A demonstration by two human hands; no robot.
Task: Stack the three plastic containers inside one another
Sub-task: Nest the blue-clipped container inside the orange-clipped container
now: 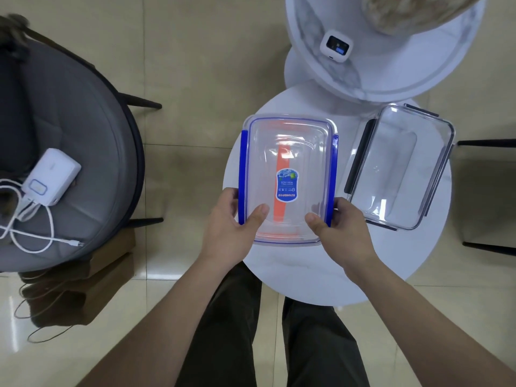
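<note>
A clear plastic container with blue side clasps (pixel 289 152) is held over the small round white table (pixel 307 275). Through its clear body an orange-trimmed container (pixel 282 208) shows underneath or inside it; I cannot tell which. A blue label sits near its middle. My left hand (pixel 231 219) grips its near left side, thumb on top. My right hand (pixel 340 224) grips the near right side the same way. A third clear container with dark grey clasps (pixel 399 166) rests open on the table to the right, apart from both hands.
A larger round marble-white table (pixel 418 65) at the back carries a small white device (pixel 335 46). A grey round chair (pixel 69 135) at the left holds a white power bank (pixel 50 177) with cables. Dark chair legs (pixel 485 143) stand at the right. My legs are below.
</note>
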